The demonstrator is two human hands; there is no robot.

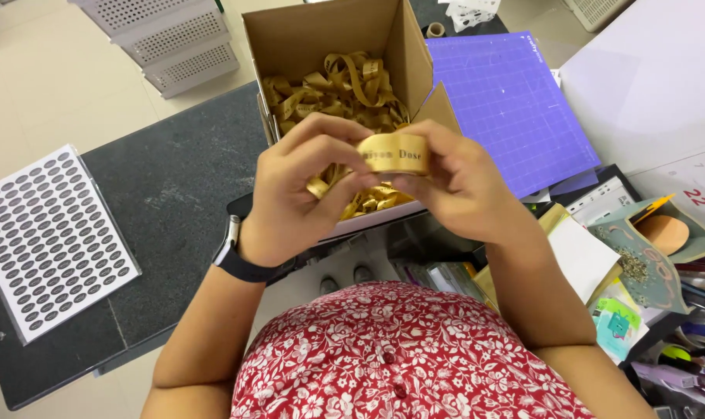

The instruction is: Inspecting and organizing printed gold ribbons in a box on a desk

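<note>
Both hands are raised in front of an open cardboard box (pixel 314 35). Between them is a short gold ribbon strip (pixel 393 154) with dark printed lettering, bent into a loop. My left hand (pixel 302 190) pinches its left end, with a dark watch on the wrist. My right hand (pixel 457 186) grips its right end from below and behind. The box holds a tangled heap of several more gold ribbon pieces (pixel 337 89), some of it hidden behind my hands.
A white sheet of small dark oval stickers (pixel 46 237) lies on the dark tabletop (pixel 174 186) at the left. A purple grid cutting mat (pixel 508 109) lies right of the box. Papers, a calendar and craft clutter (pixel 647 256) crowd the right. White perforated trays (pixel 170 39) stand on the floor.
</note>
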